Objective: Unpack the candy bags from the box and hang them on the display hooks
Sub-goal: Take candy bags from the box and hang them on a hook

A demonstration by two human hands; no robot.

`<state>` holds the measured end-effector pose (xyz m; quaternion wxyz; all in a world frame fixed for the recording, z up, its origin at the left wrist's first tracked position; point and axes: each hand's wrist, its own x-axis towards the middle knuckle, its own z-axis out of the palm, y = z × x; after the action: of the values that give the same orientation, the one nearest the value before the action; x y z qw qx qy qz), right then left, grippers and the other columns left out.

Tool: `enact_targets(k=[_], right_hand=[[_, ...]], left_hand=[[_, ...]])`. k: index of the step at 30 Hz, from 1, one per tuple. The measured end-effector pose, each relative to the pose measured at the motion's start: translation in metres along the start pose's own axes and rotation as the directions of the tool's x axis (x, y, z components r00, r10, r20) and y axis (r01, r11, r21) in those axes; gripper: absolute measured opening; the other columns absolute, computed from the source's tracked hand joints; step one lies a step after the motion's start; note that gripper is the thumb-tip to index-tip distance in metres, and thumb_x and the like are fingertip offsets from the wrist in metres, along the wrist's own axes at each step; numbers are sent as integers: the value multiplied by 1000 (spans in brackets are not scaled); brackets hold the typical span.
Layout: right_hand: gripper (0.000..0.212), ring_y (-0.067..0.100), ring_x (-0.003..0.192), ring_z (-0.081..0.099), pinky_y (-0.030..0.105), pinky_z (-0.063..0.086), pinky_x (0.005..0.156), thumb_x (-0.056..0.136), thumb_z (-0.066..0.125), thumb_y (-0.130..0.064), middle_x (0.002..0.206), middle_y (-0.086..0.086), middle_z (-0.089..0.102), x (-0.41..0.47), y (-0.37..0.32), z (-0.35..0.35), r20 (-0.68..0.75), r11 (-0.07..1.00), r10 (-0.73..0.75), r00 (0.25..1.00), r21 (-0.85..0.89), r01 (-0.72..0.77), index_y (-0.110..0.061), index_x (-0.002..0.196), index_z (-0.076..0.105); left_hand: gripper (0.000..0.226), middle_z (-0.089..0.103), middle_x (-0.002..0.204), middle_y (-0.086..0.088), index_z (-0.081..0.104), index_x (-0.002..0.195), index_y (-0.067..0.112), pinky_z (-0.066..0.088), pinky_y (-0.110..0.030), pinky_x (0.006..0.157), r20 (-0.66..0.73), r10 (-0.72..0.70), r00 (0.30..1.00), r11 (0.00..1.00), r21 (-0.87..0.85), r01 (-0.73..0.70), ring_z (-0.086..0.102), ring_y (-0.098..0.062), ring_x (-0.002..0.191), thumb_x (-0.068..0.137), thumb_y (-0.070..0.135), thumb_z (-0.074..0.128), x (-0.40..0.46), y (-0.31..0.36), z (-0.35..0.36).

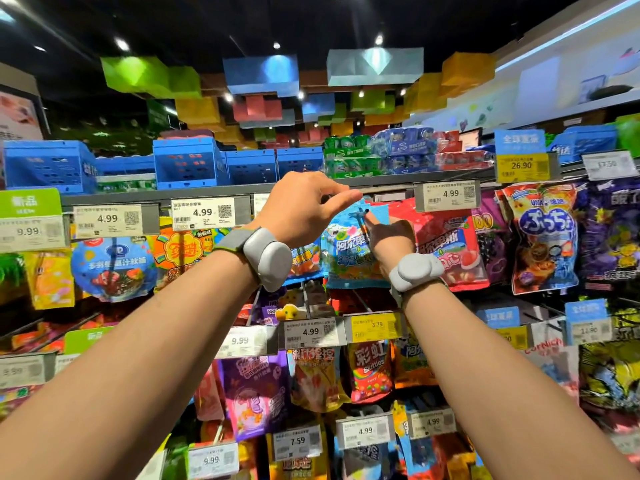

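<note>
The blue bag [349, 247] sits at the top row of the display, its header at the tip of a hook [360, 216], just left of a red bag [446, 244] already hanging. The right hand [388, 240] holds the blue bag from the front, one finger raised against the header by the hole. The left hand [304, 209] reaches above it, thumb and fingers pinched on something thin at the shelf edge [207, 194]; whether this is the hook's arm or a tag holder cannot be told.

Judgement: the step is threading the hole onto the hook. Done well, the left hand steadies the hook while the right keeps the header flat and square, then slides the bag fully back, clear of the price tag [446, 195]. The box is not in view.
</note>
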<state>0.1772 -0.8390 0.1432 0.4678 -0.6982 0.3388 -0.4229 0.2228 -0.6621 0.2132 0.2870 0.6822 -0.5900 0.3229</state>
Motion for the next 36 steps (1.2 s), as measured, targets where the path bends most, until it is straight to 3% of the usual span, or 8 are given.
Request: enact_targets(k=[5, 10, 13, 17, 22, 25, 32, 36], right_hand=[[56, 33, 113, 63, 37, 54, 91, 100, 43, -52, 123, 18, 65, 3, -2, 3, 74, 994, -15, 997, -105, 22, -10, 135, 57], [42, 28, 92, 63, 30, 40, 71, 106, 32, -38, 71, 9, 46, 5, 4, 3, -32, 986, 5, 999, -166, -10, -32, 147, 41], [47, 22, 80, 49, 28, 41, 70, 99, 52, -42, 85, 10, 52, -2, 22, 3, 12, 972, -37, 999, -231, 39, 1, 112, 64], [54, 27, 69, 46, 30, 32, 63, 92, 59, -54, 73, 16, 53, -23, 30, -3, -56, 961, -117, 992, -258, 99, -6, 69, 54], [27, 33, 78, 52, 31, 37, 67, 92, 59, -31, 84, 14, 57, -63, 35, -26, -23, 872, -180, 983, -467, 149, -6, 81, 57], [45, 34, 85, 58, 35, 37, 66, 94, 53, -50, 90, 15, 64, -80, 36, -32, -58, 822, -269, 961, -535, 198, -6, 90, 59], [52, 25, 90, 62, 37, 49, 74, 91, 48, -67, 93, -1, 70, -108, 36, -41, -138, 884, -359, 923, -369, 288, -19, 97, 68], [46, 21, 92, 63, 39, 52, 79, 92, 51, -63, 90, -7, 66, -125, 38, -38, -156, 898, -380, 912, -298, 323, -21, 98, 68]], left_hand=[[42, 73, 106, 0, 74, 110, 23, 52, -37, 79, -22, 20, 1000, 1000, -16, -20, 66, -18, 92, 91, 56, 55, -1, -4, 1], [43, 73, 103, -1, 73, 113, 23, 51, -36, 77, -12, 20, 1000, 1000, -5, -20, 65, -18, 89, 91, 56, 55, -2, -5, 3], [41, 74, 97, -2, 76, 104, 26, 52, -41, 74, -22, 23, 999, 1000, -20, -23, 66, -23, 85, 91, 57, 54, -3, -5, 2], [41, 74, 100, -2, 78, 100, 25, 51, -43, 73, -16, 18, 1000, 1000, -20, -18, 65, -26, 83, 92, 57, 53, -1, -4, 2], [49, 73, 88, -8, 77, 100, 27, 51, -43, 70, -6, 17, 1000, 1000, -4, -17, 64, -28, 78, 89, 64, 47, -2, -4, 1], [56, 71, 87, -12, 76, 103, 21, 52, -44, 71, 13, 36, 999, 997, 63, -37, 63, -32, 79, 88, 64, 44, -3, -1, -1], [36, 65, 121, -6, 72, 112, 32, 46, -44, 92, 37, 210, 977, 931, 297, -212, 60, -31, 107, 88, 55, 58, -20, -5, 6], [36, 57, 136, -13, 70, 119, 23, 37, -47, 108, -120, 245, 962, 935, 291, -202, 51, -34, 126, 89, 42, 64, -51, -5, 21]])
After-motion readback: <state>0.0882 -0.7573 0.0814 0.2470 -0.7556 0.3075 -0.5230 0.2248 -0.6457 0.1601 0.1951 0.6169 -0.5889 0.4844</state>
